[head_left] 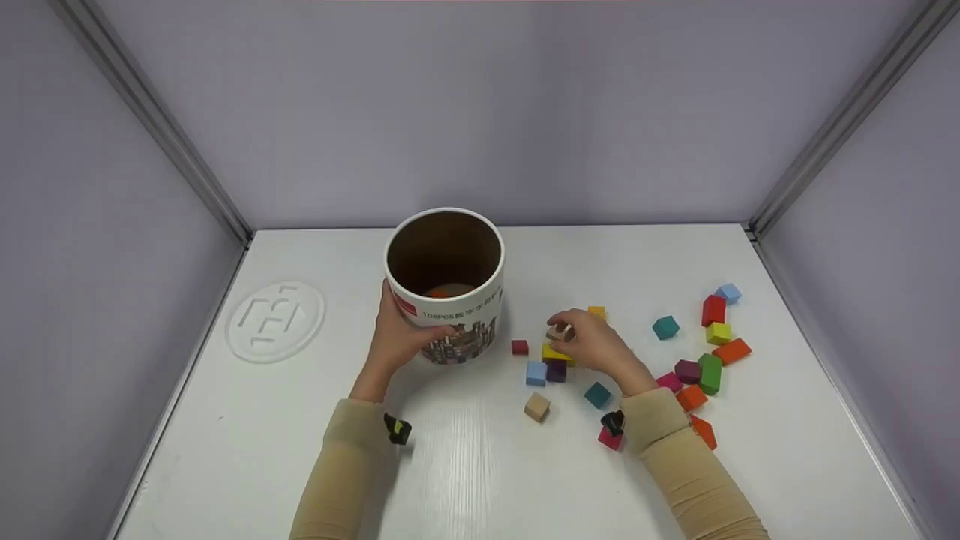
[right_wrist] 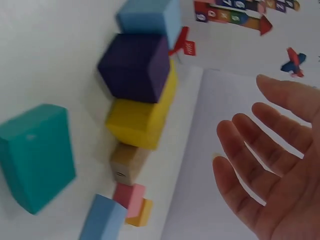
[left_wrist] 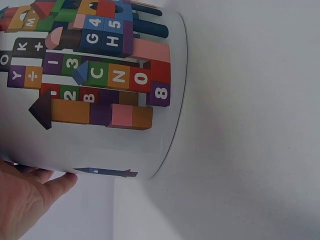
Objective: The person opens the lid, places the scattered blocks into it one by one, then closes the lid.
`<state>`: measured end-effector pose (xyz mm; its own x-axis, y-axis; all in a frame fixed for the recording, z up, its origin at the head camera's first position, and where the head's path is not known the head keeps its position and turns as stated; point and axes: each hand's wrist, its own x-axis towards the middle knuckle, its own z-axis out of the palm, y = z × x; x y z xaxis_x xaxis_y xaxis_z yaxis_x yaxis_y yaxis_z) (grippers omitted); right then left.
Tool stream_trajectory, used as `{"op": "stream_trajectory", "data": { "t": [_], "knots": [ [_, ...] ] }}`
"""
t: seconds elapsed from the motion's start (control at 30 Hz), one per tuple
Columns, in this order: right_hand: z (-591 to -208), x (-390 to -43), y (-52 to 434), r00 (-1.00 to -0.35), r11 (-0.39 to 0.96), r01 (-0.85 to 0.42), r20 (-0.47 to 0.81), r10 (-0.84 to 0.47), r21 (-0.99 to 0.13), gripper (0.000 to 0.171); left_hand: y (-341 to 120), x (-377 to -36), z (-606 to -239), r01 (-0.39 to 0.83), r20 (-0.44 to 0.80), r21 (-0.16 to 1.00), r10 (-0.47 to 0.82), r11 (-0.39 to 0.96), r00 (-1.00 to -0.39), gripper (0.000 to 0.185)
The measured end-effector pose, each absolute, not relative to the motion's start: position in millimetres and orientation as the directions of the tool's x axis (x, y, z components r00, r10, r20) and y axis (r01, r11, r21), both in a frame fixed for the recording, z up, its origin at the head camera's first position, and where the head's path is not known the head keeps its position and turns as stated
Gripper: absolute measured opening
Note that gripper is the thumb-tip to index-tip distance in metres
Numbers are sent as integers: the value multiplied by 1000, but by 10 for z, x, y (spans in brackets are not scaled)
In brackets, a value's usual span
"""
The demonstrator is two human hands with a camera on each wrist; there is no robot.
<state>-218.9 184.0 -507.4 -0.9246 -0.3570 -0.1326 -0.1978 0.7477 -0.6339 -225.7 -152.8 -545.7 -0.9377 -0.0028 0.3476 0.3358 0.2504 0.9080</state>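
Note:
A tall white tub, printed with colourful block pictures, stands upright on the table, open at the top. My left hand grips its left side, thumb across the front and the other fingers round the far side; the left wrist view shows those fingers against the wall. An orange piece shows inside the tub. My right hand hovers over loose blocks, fingers loosely bent and holding nothing. Below it are a natural wood block, a yellow block, a dark purple block and a light blue block.
A round clear lid lies at the left. Around the right forearm are a teal block, a magenta block and a wooden cube. Several coloured blocks, including a green one, cluster farther right. Grey panels enclose the table.

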Motion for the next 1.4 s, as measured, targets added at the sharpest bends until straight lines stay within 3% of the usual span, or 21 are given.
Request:
{"op": "stream_trajectory", "data": {
  "t": [0.6, 0.87, 1.4],
  "knots": [
    [-5346, -2016, 1568, -863, 798, -404, -103, -495, -447, 43, -1518, -2256, -5467, 330, 345, 911, -18, 248, -938, 130],
    [-5397, -2006, 1559, -839, 807, -520, -11, -544, -279, 30, -1525, -2270, -5472, 341, 353, 908, -5, 245, -936, 129],
    [-5406, -2007, 1532, -854, 842, -491, -64, -516, -224, 23, -1476, -2089, -5147, 339, 347, 910, 7, 240, -938, 122]
  ]
}}
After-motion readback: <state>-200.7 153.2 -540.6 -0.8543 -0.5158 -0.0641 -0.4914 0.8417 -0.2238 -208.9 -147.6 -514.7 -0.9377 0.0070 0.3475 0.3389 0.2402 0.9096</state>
